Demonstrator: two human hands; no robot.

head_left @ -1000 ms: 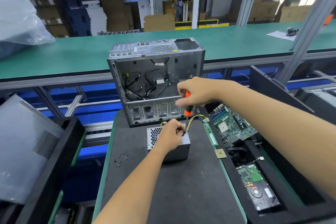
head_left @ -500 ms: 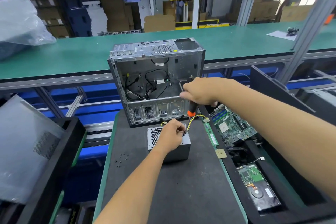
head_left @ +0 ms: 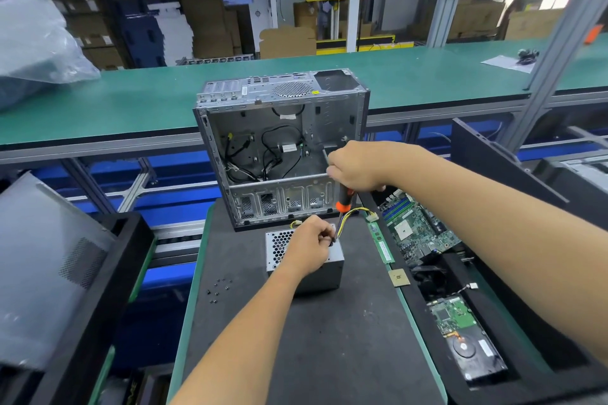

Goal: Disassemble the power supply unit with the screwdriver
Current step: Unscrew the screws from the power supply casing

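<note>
Both hands (head_left: 353,168) steady screwdriver (head_left: 343,199) on supply (head_left: 324,268).

Person, two arms in view. Left hand (head_left: 311,242) and right hand (head_left: 357,168): both bare, no gloves, rings or watch visible. Forearms bare to the frame edge; no sleeve, cuff or wristband shows.

One view only, from a wide-angle camera worn on my head. It faces forward and down over the dark worktop (head_left: 329,339), near enough that both my forearms enter from the bottom edge and my left hand (head_left: 312,245) and right hand (head_left: 357,168) sit mid-frame. Beyond them stands the open computer case (head_left: 283,148), with the green conveyor (head_left: 131,102) and warehouse behind. Straight edges bow toward the borders.
</note>
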